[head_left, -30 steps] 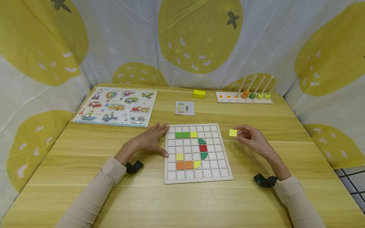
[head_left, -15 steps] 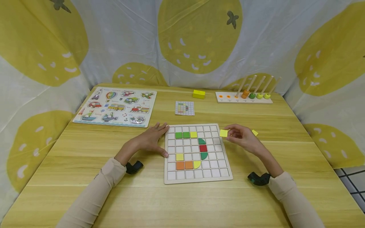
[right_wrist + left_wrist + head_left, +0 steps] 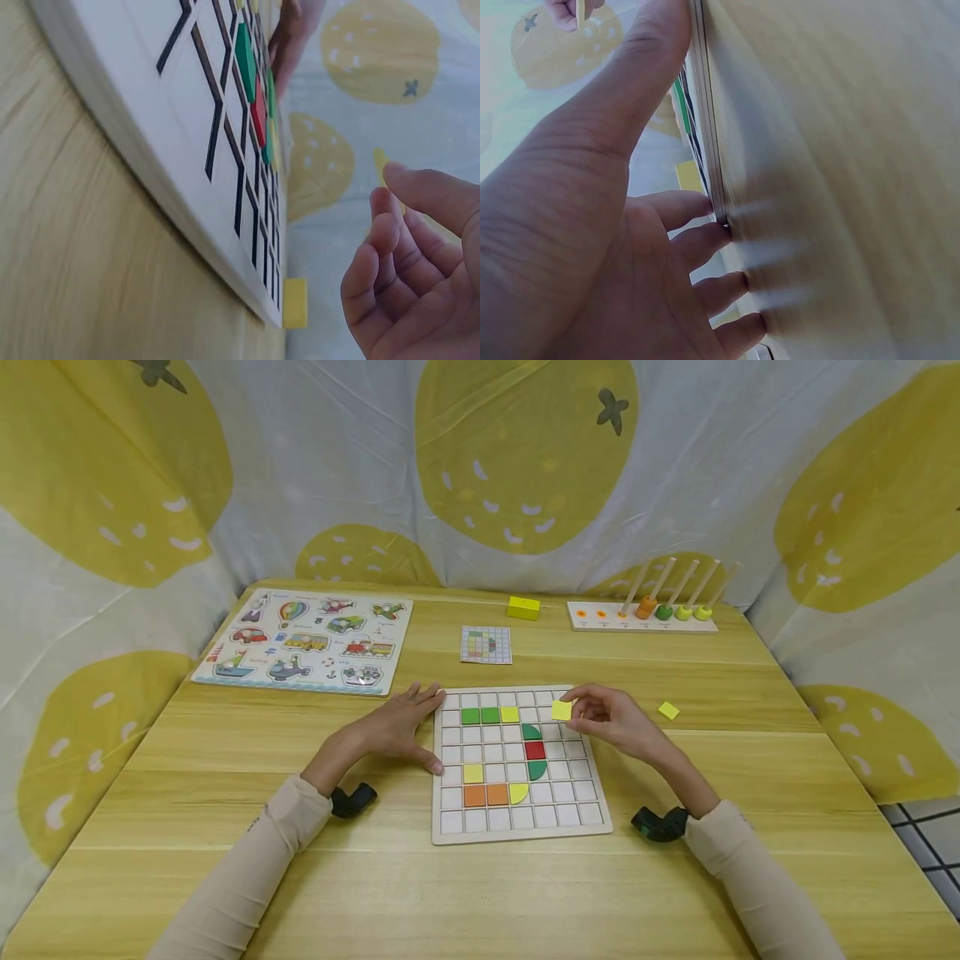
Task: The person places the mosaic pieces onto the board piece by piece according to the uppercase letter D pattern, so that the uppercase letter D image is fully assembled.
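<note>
A yellow square tile [image 3: 561, 710] is pinched between the thumb and fingers of my right hand [image 3: 611, 720], over the upper right of a white grid board [image 3: 522, 840]. My left hand [image 3: 393, 727] rests at the board's left edge, fingers spread, with thumb and fingertips touching the side; the left wrist view shows the fingertips down on the wood. Set in the board are green square tiles [image 3: 480, 716], a red square tile [image 3: 534, 750], orange square tiles [image 3: 485, 795], dark green quarter-round tiles [image 3: 537, 770], yellow squares and a yellow quarter-round tile [image 3: 518, 793].
Another yellow tile [image 3: 669, 711] lies on the table right of my right hand. Behind the board are a small pattern card [image 3: 486, 645] and a yellow block [image 3: 523, 607]. A vehicle puzzle board [image 3: 307, 643] lies back left; a peg stand with beads [image 3: 642, 617] stands back right.
My right hand has moved left with the yellow tile, from beside the board to over its upper right. The other yellow tile has come into sight. My left hand has stayed put.
</note>
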Tool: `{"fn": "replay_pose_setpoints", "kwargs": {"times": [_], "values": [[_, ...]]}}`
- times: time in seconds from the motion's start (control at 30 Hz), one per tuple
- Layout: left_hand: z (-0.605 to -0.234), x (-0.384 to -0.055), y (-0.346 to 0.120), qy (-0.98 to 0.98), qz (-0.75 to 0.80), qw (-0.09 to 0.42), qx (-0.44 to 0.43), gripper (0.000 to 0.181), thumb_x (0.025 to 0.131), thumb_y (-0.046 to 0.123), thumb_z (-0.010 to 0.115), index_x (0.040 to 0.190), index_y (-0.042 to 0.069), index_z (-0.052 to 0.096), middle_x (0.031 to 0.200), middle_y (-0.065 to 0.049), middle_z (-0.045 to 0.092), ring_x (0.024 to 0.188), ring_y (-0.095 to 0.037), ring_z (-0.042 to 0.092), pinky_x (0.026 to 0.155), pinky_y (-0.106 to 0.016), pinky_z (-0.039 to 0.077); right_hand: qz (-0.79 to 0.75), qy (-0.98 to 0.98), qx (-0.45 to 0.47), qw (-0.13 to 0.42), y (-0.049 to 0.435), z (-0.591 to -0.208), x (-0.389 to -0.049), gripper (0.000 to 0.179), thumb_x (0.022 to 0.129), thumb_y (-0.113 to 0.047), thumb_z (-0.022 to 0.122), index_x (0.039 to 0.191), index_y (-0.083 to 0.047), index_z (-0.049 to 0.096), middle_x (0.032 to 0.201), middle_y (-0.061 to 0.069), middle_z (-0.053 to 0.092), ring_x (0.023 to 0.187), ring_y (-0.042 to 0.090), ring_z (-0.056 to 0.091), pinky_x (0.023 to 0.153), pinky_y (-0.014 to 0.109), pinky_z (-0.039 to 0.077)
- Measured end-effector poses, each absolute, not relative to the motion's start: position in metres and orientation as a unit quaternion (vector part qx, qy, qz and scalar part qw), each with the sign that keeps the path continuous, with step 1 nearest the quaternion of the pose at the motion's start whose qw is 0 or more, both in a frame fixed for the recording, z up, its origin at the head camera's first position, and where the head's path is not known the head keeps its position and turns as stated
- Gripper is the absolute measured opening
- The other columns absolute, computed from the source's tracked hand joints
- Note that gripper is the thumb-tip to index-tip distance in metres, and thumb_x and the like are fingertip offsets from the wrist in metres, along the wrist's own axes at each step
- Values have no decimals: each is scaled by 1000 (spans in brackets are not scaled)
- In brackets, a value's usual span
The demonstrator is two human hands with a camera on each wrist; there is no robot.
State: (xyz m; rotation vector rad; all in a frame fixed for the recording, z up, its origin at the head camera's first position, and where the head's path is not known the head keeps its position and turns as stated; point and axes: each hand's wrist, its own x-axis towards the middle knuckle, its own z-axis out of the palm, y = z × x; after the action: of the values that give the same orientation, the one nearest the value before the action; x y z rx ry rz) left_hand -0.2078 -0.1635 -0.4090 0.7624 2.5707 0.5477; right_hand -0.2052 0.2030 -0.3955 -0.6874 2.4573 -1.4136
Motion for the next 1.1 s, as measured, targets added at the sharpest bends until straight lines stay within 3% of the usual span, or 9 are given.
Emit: {"fn": "replay_pose_setpoints", "kwargs": {"times": [1.1], "values": [[-410,-208,-163,920,198,199,275,119,69,59,77,153,2,15,160,-17,7,145,-40,-2,117,-55,4,-442,827,-309,158,130,-401,-207,27,86,-12,72,111,-7,64,80,4,57,62,14,47,56,20,39]]}}
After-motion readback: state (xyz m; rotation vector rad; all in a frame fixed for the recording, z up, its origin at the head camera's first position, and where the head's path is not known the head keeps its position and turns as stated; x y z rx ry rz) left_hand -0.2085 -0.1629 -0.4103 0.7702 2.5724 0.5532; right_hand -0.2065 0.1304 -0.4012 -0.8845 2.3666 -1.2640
